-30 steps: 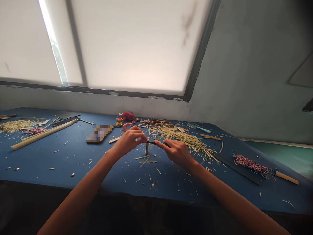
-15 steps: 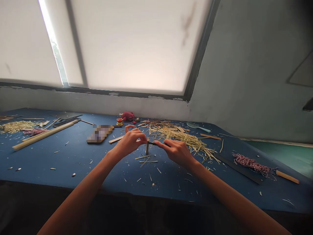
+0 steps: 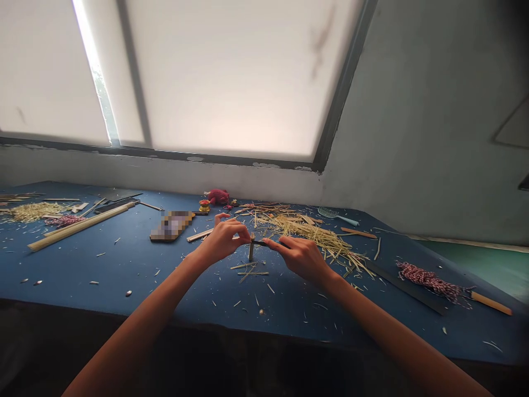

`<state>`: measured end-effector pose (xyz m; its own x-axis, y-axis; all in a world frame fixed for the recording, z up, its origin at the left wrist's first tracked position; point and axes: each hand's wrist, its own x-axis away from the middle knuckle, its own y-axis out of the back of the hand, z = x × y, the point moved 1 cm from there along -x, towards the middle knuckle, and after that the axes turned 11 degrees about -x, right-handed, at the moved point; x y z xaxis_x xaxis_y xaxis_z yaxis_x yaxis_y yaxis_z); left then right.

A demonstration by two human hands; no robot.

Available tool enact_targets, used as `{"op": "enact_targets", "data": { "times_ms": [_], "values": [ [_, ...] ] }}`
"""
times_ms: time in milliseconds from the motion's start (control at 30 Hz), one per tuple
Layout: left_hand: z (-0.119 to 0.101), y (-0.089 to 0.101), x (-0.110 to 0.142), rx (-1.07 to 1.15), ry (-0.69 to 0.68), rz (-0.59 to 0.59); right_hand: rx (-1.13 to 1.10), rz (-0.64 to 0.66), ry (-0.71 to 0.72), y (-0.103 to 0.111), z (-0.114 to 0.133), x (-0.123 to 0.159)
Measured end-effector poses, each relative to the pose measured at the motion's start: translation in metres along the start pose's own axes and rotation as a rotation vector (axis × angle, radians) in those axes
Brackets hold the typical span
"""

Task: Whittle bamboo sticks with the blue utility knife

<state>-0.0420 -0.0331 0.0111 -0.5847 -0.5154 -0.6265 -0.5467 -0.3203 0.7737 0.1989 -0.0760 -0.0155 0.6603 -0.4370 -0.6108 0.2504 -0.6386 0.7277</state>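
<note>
My left hand (image 3: 225, 238) pinches the top of a short bamboo piece (image 3: 250, 252), thumb and forefinger closed on it. The piece stands upright on the blue table (image 3: 136, 264). My right hand (image 3: 303, 255) is wrapped round a small knife (image 3: 259, 242), forefinger stretched along it. Its thin dark blade lies level across the top of the bamboo, touching or very near it; the handle is mostly hidden in the palm. Just below the bamboo lie several thin slivers (image 3: 250, 271).
A heap of bamboo shavings (image 3: 309, 230) lies behind my right hand. Further right are a dark flat strip (image 3: 407, 288) and a bundle of red-and-white cord (image 3: 427, 280). At left are a phone (image 3: 172, 227), a long bamboo length (image 3: 82, 226) and more shavings (image 3: 35, 212). A red plush toy (image 3: 217, 197) sits at the back.
The whole view has shifted slightly, so things appear a little further right. Both hands keep their hold, with the blade still at the bamboo's top.
</note>
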Motion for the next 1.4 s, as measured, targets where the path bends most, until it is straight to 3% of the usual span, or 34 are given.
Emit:
{"op": "enact_targets", "data": {
  "times_ms": [367,1133,1267,1400],
  "values": [
    [-0.004,-0.001,0.001,0.021,0.036,0.035,-0.014,0.012,-0.002,-0.002,0.002,0.0],
    [-0.001,-0.017,0.007,0.076,0.097,-0.036,-0.027,0.058,-0.051,-0.005,0.002,0.001],
    [0.0,-0.028,0.011,0.059,0.136,-0.033,-0.018,0.093,-0.051,-0.006,0.004,0.003],
    [0.002,-0.049,0.019,-0.048,0.043,0.095,-0.016,0.173,0.036,-0.012,0.006,0.01]
  ]
}}
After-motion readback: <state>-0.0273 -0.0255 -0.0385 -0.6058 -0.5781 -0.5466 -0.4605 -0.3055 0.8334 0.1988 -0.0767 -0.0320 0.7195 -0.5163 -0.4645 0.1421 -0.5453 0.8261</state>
